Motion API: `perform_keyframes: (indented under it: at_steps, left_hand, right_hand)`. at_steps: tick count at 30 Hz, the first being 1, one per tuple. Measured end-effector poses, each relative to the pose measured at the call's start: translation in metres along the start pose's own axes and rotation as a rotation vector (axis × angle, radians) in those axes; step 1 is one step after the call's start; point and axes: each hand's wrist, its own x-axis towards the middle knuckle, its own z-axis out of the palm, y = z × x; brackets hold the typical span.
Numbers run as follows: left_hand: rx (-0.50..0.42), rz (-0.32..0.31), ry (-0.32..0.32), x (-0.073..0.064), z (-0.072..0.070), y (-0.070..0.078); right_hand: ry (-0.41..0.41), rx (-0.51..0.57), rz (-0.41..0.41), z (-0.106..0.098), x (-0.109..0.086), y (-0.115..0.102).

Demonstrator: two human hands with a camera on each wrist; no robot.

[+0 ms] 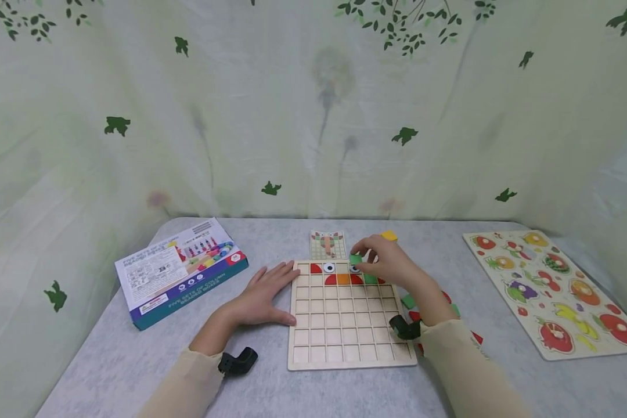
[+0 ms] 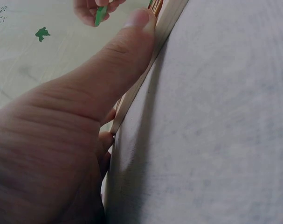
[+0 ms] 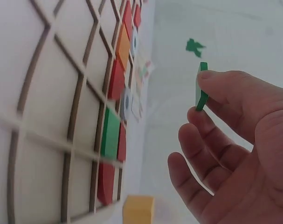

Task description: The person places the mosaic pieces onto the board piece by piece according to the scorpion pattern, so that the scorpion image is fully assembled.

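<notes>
- tile (image 3: 202, 95): green, pinched between the thumb and fingertips of my right hand (image 1: 381, 261), thin edge showing.
- position: in the air over the far part of the gridded board (image 1: 332, 337), near its far edge; the right wrist view shows a clear gap between them.
- key relation: board lies below my pinch, on the near side; tile's flat face runs roughly parallel to the board face. no long axis i can make out; it looks about square from above.
- neighbours: eye piece (image 3: 127, 103) in the far row and green piece (image 3: 111, 135) in the next row nearer me, both close under the right hand.
- left hand (image 1: 261, 299): grips nothing; fingers spread, touching the board's left edge, thumb against it. right hand is much the nearer to the tile's surroundings.
- reference card (image 1: 327, 245): just beyond the board, left of my pinch.
</notes>
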Motion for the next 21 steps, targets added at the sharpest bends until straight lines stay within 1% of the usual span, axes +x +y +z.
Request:
perform_keyframes:
  at_steps: [4,10,16,21]
  left_hand:
    - [0.002,0.003,0.000,0.000,0.000,-0.002]
    - [-0.004,0.011,0.003,0.000,0.000,-0.002]
    - [-0.002,0.018,0.004,0.000,-0.001,-0.002]
    - [-0.005,0.022,0.007,-0.001,-0.001,-0.002]
  right_hand:
    - [-0.019,-0.004,-0.031,0.012,0.008,-0.012]
    - [-0.059,-0.017,-0.018,0.031,0.018,-0.025]
    - [-0.095,-0.022,-0.013,0.047,0.025,-0.032]
    - [-0.109,-0.068,-0.021,0.057,0.030,-0.034]
